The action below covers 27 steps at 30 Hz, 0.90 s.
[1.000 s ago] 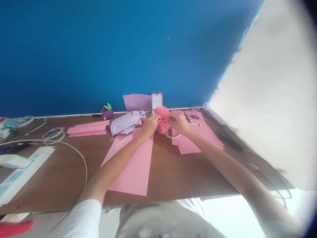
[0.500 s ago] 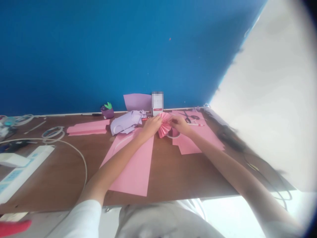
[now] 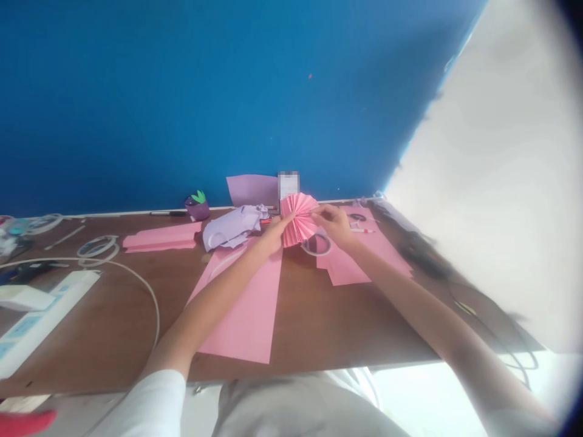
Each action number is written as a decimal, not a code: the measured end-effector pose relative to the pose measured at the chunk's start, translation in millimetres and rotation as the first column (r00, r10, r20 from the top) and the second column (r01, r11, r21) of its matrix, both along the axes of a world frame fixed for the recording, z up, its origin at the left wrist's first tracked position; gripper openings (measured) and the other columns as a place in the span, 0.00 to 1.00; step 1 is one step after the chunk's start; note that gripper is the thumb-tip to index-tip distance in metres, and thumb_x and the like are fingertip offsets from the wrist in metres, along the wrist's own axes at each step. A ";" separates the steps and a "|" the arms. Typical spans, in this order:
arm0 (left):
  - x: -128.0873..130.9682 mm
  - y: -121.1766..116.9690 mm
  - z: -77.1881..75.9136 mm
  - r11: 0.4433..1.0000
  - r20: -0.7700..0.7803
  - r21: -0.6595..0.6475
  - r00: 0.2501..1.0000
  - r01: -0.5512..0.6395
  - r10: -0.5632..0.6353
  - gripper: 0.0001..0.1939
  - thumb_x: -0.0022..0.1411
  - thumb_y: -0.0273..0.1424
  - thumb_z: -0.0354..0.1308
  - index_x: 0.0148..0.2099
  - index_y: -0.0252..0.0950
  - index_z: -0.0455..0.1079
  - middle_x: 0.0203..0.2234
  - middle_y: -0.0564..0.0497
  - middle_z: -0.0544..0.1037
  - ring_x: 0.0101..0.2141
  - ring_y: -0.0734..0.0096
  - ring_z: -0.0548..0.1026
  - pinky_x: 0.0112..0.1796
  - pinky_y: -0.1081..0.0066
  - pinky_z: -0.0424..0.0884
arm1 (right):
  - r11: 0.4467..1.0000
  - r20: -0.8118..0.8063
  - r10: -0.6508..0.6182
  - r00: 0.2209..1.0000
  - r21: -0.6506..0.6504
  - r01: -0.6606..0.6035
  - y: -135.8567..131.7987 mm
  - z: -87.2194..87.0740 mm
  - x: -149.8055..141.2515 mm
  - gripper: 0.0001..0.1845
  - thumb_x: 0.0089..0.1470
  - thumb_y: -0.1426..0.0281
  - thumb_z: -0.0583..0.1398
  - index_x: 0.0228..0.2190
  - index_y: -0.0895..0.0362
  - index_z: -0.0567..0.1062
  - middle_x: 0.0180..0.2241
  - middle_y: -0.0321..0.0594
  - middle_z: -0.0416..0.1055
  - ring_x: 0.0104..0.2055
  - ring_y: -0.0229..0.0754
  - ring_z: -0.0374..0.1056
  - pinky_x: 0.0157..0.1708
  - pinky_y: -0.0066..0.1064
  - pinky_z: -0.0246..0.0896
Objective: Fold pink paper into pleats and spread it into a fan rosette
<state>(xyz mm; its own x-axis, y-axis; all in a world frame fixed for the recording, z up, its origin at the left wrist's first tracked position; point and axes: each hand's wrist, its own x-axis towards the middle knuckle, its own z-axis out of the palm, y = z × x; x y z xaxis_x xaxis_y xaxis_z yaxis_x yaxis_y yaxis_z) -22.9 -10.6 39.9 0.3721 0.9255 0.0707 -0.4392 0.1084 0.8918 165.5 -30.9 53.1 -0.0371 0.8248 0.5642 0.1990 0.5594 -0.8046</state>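
Observation:
A pleated pink paper fan (image 3: 297,218) is held spread above the brown table (image 3: 113,328), near the blue wall. My left hand (image 3: 274,233) grips its left lower edge with closed fingers. My right hand (image 3: 334,223) pinches its right edge. A roll of clear tape (image 3: 316,244) lies on the table just under the fan. A long pink paper sheet (image 3: 248,303) lies under my left forearm.
Crumpled lilac paper (image 3: 232,226), a lilac sheet (image 3: 251,188) and a small purple pot (image 3: 197,206) sit at the back. Pink sheets (image 3: 159,235) lie left and right (image 3: 359,252). Scissors (image 3: 357,216), tape rolls (image 3: 98,246), a white cable (image 3: 146,285) and a power strip (image 3: 36,318) lie around.
The fan rose from the table and opened wider into a fuller round. Both hands lifted slightly with it, and the tape roll beneath came into view.

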 end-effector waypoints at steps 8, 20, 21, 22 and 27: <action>5.6 -2.8 0.3 0.992 0.055 0.034 0.991 -0.120 0.118 0.21 0.52 0.36 0.69 0.46 0.32 0.73 0.42 0.42 0.80 0.47 0.59 0.77 0.52 0.58 0.70 | 0.961 0.234 -0.201 0.951 0.235 0.145 0.9 3.6 3.7 0.06 0.56 0.67 0.60 0.32 0.54 0.78 0.48 0.47 0.66 0.48 0.47 0.67 0.39 0.38 0.65; 1.1 -2.7 -2.6 0.973 -0.112 0.141 0.974 -0.182 0.199 0.22 0.49 0.39 0.70 0.44 0.33 0.74 0.41 0.43 0.80 0.42 0.59 0.79 0.48 0.58 0.71 | 0.842 0.599 -0.469 0.649 0.525 0.124 -5.2 9.0 2.0 0.10 0.61 0.68 0.56 0.35 0.54 0.78 0.40 0.45 0.72 0.43 0.50 0.60 0.41 0.42 0.55; 1.8 -2.8 -3.2 0.973 -0.117 0.149 0.974 -0.175 0.193 0.22 0.49 0.39 0.70 0.44 0.33 0.74 0.40 0.43 0.80 0.41 0.59 0.79 0.47 0.58 0.71 | 0.845 0.624 -0.463 0.630 0.526 0.099 -6.4 10.5 0.8 0.10 0.62 0.68 0.55 0.35 0.54 0.77 0.39 0.44 0.72 0.42 0.50 0.60 0.41 0.42 0.54; 2.6 -2.7 -3.9 0.974 -0.117 0.152 0.975 -0.171 0.189 0.22 0.49 0.39 0.70 0.43 0.32 0.74 0.40 0.42 0.80 0.41 0.59 0.78 0.47 0.58 0.71 | 0.844 0.644 -0.462 0.609 0.531 0.080 -7.5 11.6 -0.4 0.11 0.62 0.68 0.55 0.35 0.54 0.77 0.39 0.44 0.73 0.41 0.50 0.60 0.40 0.42 0.54; 4.7 -1.8 -6.1 0.973 -0.125 0.162 0.975 -0.163 0.184 0.22 0.49 0.39 0.70 0.42 0.31 0.75 0.40 0.41 0.80 0.42 0.57 0.78 0.48 0.58 0.70 | 0.808 0.687 -0.514 0.514 0.589 0.022 -13.4 14.6 -6.5 0.13 0.63 0.71 0.53 0.35 0.55 0.77 0.42 0.45 0.72 0.43 0.50 0.59 0.41 0.42 0.52</action>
<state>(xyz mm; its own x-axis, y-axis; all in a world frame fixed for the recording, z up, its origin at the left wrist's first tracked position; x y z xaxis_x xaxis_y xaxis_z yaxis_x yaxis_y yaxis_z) -18.1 -12.4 33.8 0.2224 0.9595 0.1729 -0.3107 -0.0983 0.9454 159.0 -44.3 67.7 -0.4850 0.5234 0.7006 0.8046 0.5810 0.1229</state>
